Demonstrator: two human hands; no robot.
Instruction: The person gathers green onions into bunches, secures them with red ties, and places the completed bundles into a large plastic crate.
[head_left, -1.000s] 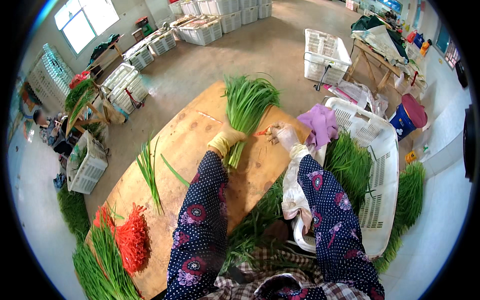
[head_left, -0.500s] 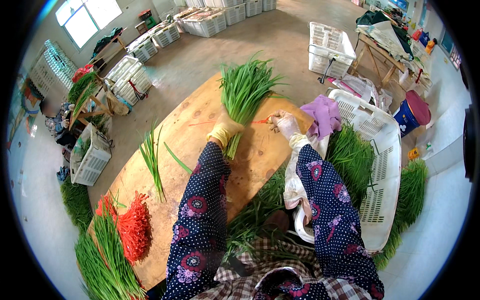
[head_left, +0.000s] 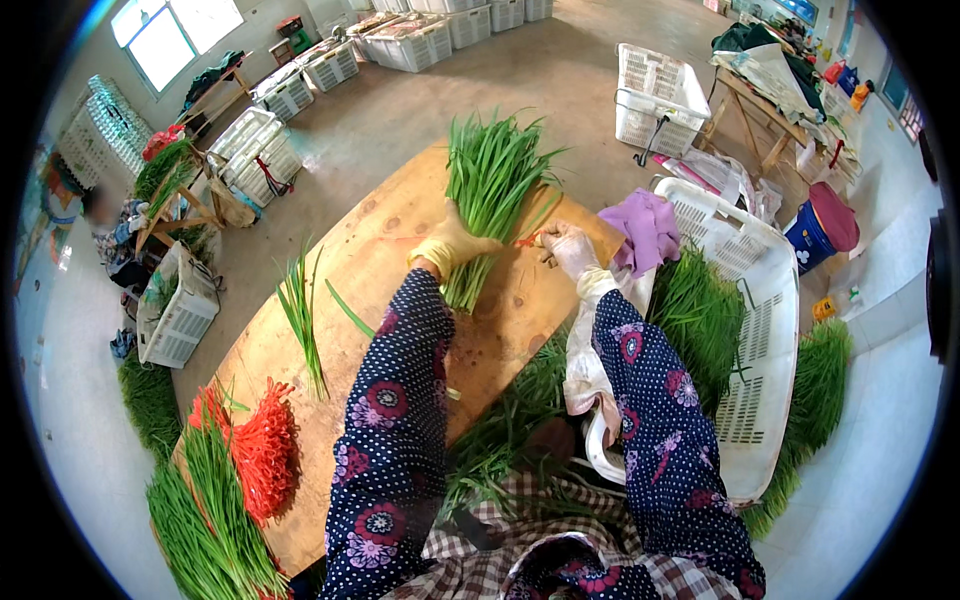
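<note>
A thick bunch of green chives point(head_left: 495, 170) lies on the wooden board with its leaf tips pointing away from me. My left hand point(head_left: 452, 240), in a yellowish glove, is closed around its lower part, with the thumb stretched across the stalks. Just right of the bunch, my right hand point(head_left: 566, 248), in a pale glove, pinches a thin red tie point(head_left: 527, 240). How far the tie runs beneath the bunch is hidden. A few loose chives point(head_left: 303, 310) lie left of my left forearm.
On the wooden board point(head_left: 390, 225), red ties point(head_left: 265, 450) are piled by more chives point(head_left: 215, 500) at near left. A purple cloth point(head_left: 643, 230) drapes its right corner. Rightward stands a white crate point(head_left: 765, 340) beside heaped chives point(head_left: 690, 320). Another person sits at far left.
My left hand has shifted on the stalks, its thumb now spread across them. The red strand that stretched out left of the bunch no longer shows there. My right hand stays nearly in place.
</note>
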